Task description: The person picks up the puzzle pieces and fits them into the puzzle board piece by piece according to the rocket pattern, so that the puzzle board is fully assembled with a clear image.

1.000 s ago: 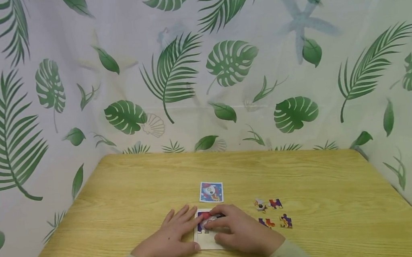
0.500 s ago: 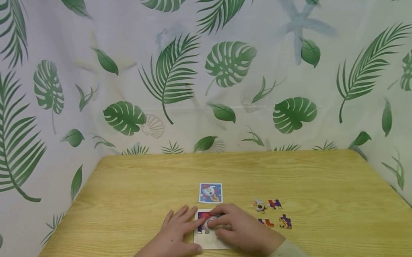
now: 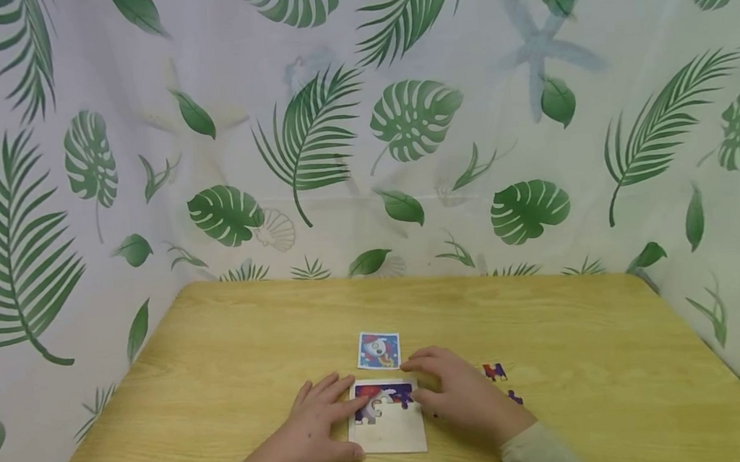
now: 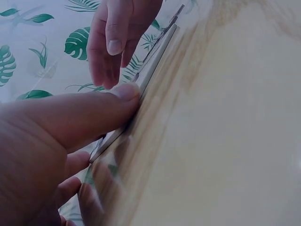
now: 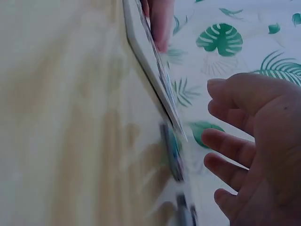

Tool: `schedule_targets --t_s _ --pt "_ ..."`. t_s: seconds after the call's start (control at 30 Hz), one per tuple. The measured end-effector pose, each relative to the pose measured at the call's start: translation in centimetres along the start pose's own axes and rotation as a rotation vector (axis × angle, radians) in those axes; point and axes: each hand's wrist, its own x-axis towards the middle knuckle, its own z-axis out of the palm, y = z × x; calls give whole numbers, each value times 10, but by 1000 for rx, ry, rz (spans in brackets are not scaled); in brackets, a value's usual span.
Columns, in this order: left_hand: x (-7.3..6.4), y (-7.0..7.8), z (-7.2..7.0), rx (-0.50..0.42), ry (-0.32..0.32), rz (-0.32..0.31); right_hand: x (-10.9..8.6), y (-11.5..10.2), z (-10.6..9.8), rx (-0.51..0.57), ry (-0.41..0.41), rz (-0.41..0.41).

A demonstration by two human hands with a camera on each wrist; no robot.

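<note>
A jigsaw puzzle tray (image 3: 396, 438) lies on the table, with joined puzzle pieces (image 3: 398, 390) across its upper part and bare board below. My left hand (image 3: 316, 425) rests at its left side, index fingertip on the pieces; its thumb touches the tray edge (image 4: 155, 66) in the left wrist view. My right hand (image 3: 461, 392) hovers just right of the tray, fingers loosely bent and holding nothing in the right wrist view. Beyond the right hand lie a red and purple puzzle piece (image 3: 495, 372) and a purple one (image 3: 516, 397); the hand hides other loose pieces.
A small picture card (image 3: 378, 351) of a white rocket lies just behind the tray. The wooden table (image 3: 241, 328) reaches back to a leaf-patterned curtain (image 3: 338, 241) that stands at the back and both sides.
My right hand has lifted off the joined pieces and moved right, uncovering a purple piece at the tray's upper right. The left hand has stayed in place.
</note>
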Motion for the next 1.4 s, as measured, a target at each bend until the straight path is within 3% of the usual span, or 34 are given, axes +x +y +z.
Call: schedule_targets --t_s 0.2,0.43,0.9,1.4 --pt "-2 1 7 -8 0 -5 -11 32 -25 1 62 50" --pt "-5 1 4 -6 -10 1 -26 67 -48 41 95 107" --pt "-3 -1 6 1 2 12 -30 84 -52 -8 15 56" --pt "-3 0 0 5 12 9 -24 84 -45 -39 62 78"
